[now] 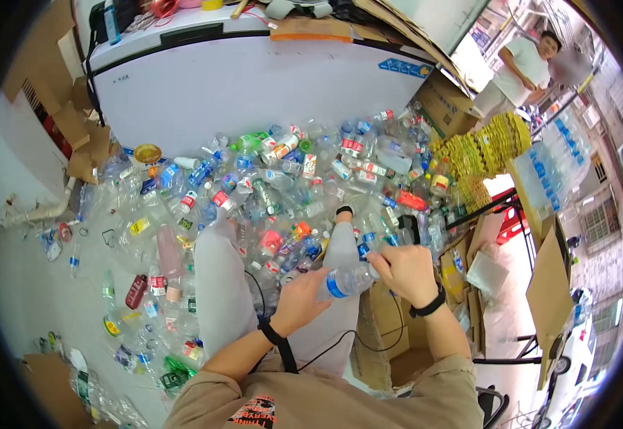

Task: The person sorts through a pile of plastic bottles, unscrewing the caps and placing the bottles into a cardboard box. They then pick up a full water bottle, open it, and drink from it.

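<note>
The floor (32, 286) around you was pale concrete, strewn with loose plastic, and you sat low over it with your knees out in front.

Nearest to you, your left hand (300, 300) was wrapped around the lower body of a clear bottle (343, 282), palm under it and fingers curled closed. Your right hand (404, 273) was closed on the bottle's neck end, fingertips pinched there (the cap itself was hidden under them, so I could not tell whether it was on). The bottle lay nearly level between the two hands, above your lap, its blue label (334, 284) facing up.

It looked empty and thin-walled, so you could expect it to be very light, to buckle under a hard squeeze and to be a little slick where the label film wrapped it. The stiff places were the neck ring and the base; the middle would give.

Just beyond your knees spread the pile of bottles (290, 186), mostly clear, with red, blue and green labels, lying every way and overlapping. Behind the pile stood a white chest freezer (254, 79), with cardboard boxes (82, 136) to its left and a yellow stack (483, 150) to its right. Furthest off, a person (526, 68) stood in the bright doorway.
</note>
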Available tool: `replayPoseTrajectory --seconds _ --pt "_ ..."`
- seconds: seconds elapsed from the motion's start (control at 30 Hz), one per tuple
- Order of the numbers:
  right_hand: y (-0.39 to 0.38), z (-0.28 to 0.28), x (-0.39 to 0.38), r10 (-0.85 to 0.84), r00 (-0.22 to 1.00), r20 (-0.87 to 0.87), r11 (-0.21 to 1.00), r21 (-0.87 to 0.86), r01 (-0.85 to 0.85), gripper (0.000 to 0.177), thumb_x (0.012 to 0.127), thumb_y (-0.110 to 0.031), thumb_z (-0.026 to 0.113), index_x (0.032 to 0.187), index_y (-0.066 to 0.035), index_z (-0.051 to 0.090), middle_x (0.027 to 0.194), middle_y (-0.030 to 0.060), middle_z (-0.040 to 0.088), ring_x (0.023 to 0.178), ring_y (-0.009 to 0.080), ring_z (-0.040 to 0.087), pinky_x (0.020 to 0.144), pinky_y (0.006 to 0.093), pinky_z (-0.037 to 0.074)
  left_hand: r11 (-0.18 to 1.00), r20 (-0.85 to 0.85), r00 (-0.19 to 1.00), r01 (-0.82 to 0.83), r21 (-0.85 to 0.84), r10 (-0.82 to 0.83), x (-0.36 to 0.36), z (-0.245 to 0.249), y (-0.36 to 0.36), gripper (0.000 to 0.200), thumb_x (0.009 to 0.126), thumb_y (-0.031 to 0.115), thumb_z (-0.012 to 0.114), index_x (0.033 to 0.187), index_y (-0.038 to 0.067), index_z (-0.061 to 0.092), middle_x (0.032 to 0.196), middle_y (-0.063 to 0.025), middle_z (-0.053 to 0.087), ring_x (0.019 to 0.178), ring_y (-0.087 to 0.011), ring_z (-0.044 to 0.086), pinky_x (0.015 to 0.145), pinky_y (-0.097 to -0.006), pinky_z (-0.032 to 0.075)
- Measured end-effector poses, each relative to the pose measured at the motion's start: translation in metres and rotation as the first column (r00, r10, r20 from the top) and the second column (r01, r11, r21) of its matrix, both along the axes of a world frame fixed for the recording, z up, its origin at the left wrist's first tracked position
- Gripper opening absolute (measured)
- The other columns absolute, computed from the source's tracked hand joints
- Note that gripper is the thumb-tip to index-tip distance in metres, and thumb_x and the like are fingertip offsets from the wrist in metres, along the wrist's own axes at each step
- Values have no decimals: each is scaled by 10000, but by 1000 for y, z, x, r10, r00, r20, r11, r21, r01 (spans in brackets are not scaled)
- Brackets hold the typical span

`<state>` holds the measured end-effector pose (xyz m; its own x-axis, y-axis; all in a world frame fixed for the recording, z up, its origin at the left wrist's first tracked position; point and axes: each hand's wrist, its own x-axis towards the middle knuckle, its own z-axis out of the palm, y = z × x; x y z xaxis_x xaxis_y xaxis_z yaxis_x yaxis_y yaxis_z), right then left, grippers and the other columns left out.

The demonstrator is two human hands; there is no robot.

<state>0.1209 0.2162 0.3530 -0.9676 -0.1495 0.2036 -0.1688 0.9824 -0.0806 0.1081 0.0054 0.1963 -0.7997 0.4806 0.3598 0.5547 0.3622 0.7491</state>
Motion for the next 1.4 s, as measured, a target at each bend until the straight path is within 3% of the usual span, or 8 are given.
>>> replayPoseTrajectory --seconds 0.5,0.73,0.83,0.9,0.97,1.03,1.2,1.4 --pt "-9 22 -2 459 887 -48 874 -156 -461 378 681 -306 750 599 -67 469 560 87 440 528 306 500 493 406 396 926 251 896 377 9 -367 8 22 -14 753 704 326 814 1299 20 468 1028 -181 660 886 -354 661 749 -416 535" --pt "-24 112 19 659 750 59 751 -112 -651 228 786 -179 705 983 -81 645 867 92 562 740 285 567 637 386 471 830 203 805 540 140 -558 -18 79 -32 792 667 336 837 1303 17 489 1011 -197 668 891 -363 667 764 -391 535" --pt "-19 134 25 737 662 -134 636 -193 -748 304 786 -137 703 1076 -71 641 903 89 601 765 270 589 668 380 484 815 233 782 560 146 -579 -19 110 -38 762 629 308 848 1273 41 540 1036 -169 675 918 -354 667 776 -380 537" --pt "-7 126 29 719 636 -280 611 -179 -771 280 848 -213 670 1080 -62 628 916 103 622 798 265 602 700 377 490 827 157 813 539 161 -560 -17 127 -42 734 627 318 844 1253 55 565 1069 -145 682 939 -323 677 790 -369 543" --pt "-2 99 29 379 681 -626 575 -418 -703 324 922 -349 600 1057 -55 621 867 104 608 750 230 579 672 346 477 827 65 835 525 201 -546 -15 139 -47 724 632 314 845 1249 56 567 1080 -139 679 946 -324 674 772 -380 549" --pt "5 74 25 270 723 -635 524 -533 -664 385 937 -410 563 1051 -45 613 851 100 600 727 209 560 657 326 462 828 -28 856 507 240 -516 -12 150 -54 715 636 310 845 1245 58 568 1091 -134 676 953 -325 672 754 -391 555" --pt "24 4 16 95 914 -394 230 -885 -406 586 945 -559 507 1034 16 581 822 89 568 701 132 516 624 272 416 853 -184 885 463 239 -428 -9 176 -63 424 804 138 707 1197 35 584 1098 -157 681 978 -309 687 822 -395 562" --pt "21 -89 19 7 983 -186 -146 -972 -183 576 965 -511 501 1056 54 568 778 93 577 734 173 542 718 306 428 864 -490 849 388 322 -198 -22 199 -53 394 720 169 773 1053 5 640 1003 -131 681 879 -291 696 700 -349 576"
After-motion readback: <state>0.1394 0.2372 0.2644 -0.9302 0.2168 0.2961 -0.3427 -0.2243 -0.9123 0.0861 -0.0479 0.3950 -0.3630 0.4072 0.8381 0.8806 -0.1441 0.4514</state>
